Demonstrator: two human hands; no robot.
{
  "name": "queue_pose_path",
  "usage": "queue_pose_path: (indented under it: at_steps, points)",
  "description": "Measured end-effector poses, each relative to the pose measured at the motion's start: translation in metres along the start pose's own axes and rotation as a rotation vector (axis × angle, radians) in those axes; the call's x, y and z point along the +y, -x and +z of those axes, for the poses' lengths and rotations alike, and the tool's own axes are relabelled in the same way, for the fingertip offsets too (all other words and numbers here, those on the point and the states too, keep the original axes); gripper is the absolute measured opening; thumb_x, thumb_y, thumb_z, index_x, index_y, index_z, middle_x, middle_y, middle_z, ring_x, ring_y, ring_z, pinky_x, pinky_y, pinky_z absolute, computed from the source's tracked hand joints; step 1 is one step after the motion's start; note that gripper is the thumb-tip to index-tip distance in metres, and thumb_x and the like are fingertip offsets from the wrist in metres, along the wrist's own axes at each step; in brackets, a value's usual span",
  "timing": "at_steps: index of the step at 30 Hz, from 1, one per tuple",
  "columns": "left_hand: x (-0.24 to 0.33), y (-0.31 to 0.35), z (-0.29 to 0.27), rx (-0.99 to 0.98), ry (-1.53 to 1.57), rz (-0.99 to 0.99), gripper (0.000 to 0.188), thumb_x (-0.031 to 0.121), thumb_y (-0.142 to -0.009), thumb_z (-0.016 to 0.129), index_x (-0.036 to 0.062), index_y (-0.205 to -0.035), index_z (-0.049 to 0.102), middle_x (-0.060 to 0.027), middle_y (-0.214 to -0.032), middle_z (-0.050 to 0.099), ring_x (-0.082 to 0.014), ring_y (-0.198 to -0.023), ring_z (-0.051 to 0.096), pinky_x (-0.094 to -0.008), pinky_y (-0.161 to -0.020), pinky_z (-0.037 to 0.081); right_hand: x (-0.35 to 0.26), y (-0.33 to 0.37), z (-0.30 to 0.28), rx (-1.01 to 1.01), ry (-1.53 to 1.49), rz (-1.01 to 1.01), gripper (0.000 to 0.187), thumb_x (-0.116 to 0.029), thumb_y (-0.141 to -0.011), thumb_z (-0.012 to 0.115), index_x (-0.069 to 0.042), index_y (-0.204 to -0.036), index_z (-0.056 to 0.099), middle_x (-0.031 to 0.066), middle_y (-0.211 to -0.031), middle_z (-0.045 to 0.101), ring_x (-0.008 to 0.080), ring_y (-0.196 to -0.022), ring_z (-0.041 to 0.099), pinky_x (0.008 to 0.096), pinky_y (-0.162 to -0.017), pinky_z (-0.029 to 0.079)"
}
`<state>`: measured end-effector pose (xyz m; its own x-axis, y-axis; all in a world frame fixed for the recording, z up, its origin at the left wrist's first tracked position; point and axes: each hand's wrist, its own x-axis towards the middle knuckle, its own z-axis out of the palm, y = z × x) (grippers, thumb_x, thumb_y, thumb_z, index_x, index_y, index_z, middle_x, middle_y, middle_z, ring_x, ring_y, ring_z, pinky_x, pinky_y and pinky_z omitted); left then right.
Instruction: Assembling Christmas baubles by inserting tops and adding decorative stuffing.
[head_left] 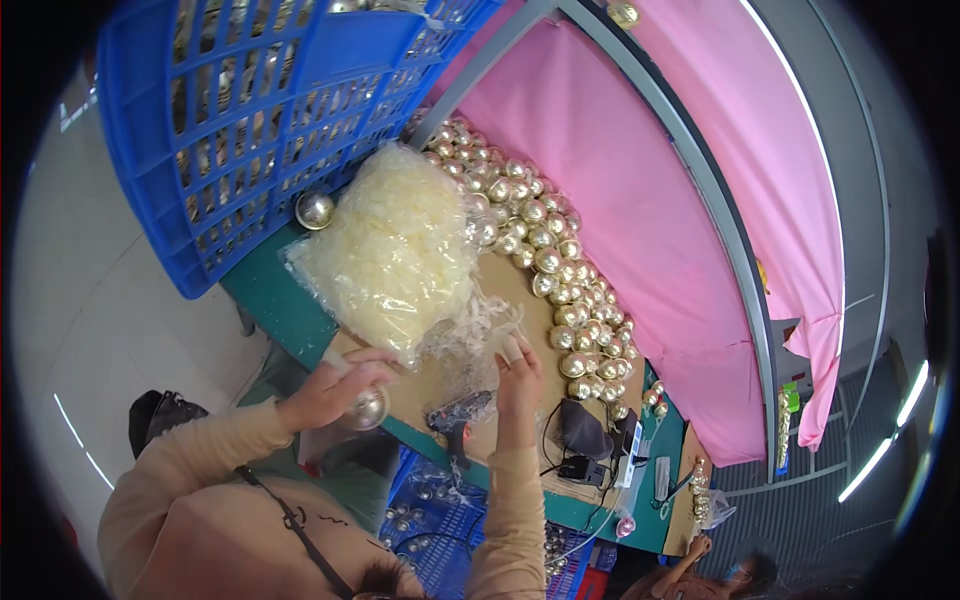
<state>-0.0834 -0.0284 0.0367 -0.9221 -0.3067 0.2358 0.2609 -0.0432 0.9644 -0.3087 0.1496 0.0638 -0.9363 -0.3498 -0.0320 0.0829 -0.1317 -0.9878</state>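
Observation:
My left hand [335, 392] is closed around a shiny pale-gold ball ornament [367, 410] near the front edge of the table. To the right, my right hand [519, 378] reaches over the cardboard with its fingers pinched together. Something whitish shows at those fingertips; whether it is a finger cover or a held piece is unclear. Thin clear strands [478, 325] lie just left of it. A large clear plastic bag [395, 250] full of pale yellow pieces stands beyond both hands. Between my forearms, a dark glue gun [458, 418] rests at the cardboard's edge.
A heap of gold balls [545, 260] runs along the pink cloth [620, 190]. A blue crate [240, 130] towers at the left, with one silver ball [314, 210] beside it. Black adapters and cords [585, 440] lie right. Below sits a blue basket [430, 510]. Another person's hand [700, 546] shows lower right.

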Motion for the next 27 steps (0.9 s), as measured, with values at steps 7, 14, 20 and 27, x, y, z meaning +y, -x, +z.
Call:
queue_pose_path:
  at_steps: [7,14,20,27]
  points:
    - [0.0,0.002,0.03,-0.099,0.116,0.006,0.038,0.024,-0.097,0.037,-0.0039,-0.11,0.06,-0.0136,-0.14,0.033,-0.0151,-0.105,0.051,-0.0276,-0.089,0.039,0.007,0.095,0.055,0.02,-0.29,0.119,0.019,-0.011,-0.084,0.062,-0.005,-0.101,0.056,0.0048,-0.1,0.061,0.016,-0.093,0.057,0.0329,-0.082,0.044]
    - [-0.005,0.019,0.031,-0.03,0.12,0.041,0.036,0.024,-0.097,0.038,-0.0047,-0.104,0.06,-0.0111,-0.117,0.054,-0.0144,-0.092,0.056,-0.0289,-0.08,0.044,0.019,0.139,0.075,-0.041,-0.453,0.2,0.019,-0.011,-0.085,0.061,-0.001,-0.101,0.058,0.0079,-0.098,0.062,0.0169,-0.088,0.059,0.0274,-0.076,0.048]
    - [-0.006,0.033,0.01,-0.059,-0.011,0.126,0.028,0.016,-0.096,0.039,-0.003,-0.098,0.059,-0.0108,-0.097,0.061,-0.0158,-0.088,0.057,-0.028,-0.079,0.045,0.027,0.161,0.064,0.044,-0.103,-0.088,0.019,-0.01,-0.087,0.059,0.0,-0.103,0.057,0.0073,-0.1,0.06,0.0155,-0.09,0.058,0.0306,-0.081,0.047]
    - [0.012,0.045,0.0,-0.217,-0.07,0.044,0.028,0.017,-0.096,0.039,-0.0023,-0.099,0.06,-0.0104,-0.098,0.061,-0.015,-0.085,0.058,-0.0283,-0.077,0.046,-0.005,0.157,0.052,-0.26,0.509,-0.487,0.032,-0.012,-0.083,0.061,0.0,-0.112,0.056,0.0117,-0.12,0.05,0.023,-0.114,0.046,0.0337,-0.097,0.034]
